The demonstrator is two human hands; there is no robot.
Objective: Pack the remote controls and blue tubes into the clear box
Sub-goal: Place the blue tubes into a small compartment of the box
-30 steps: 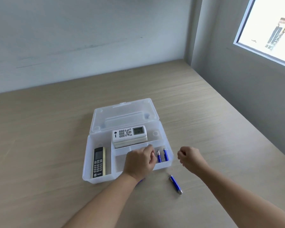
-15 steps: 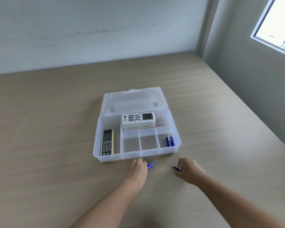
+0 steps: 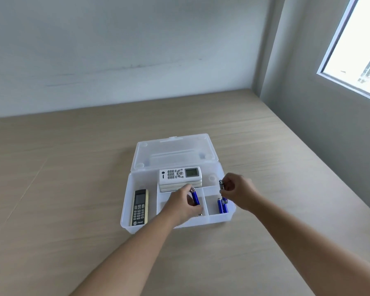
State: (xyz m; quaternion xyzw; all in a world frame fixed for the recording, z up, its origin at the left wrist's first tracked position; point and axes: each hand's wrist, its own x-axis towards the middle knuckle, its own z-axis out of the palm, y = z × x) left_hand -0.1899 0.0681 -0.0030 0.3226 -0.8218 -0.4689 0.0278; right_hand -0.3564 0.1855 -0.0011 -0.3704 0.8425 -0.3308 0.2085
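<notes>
Both hands have come up off the table into the clear box (image 3: 127,201), left hand (image 3: 183,205) pinching a blue tube (image 3: 195,198) over the middle compartment, right hand (image 3: 238,194) gripping another tube (image 3: 222,185) just above two stored tubes (image 3: 222,205); only drop-off seems left.

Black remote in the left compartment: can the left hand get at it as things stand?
Probably yes. The black remote lies uncovered in the open clear box, just left of the left hand, though that hand is holding a blue tube.
</notes>
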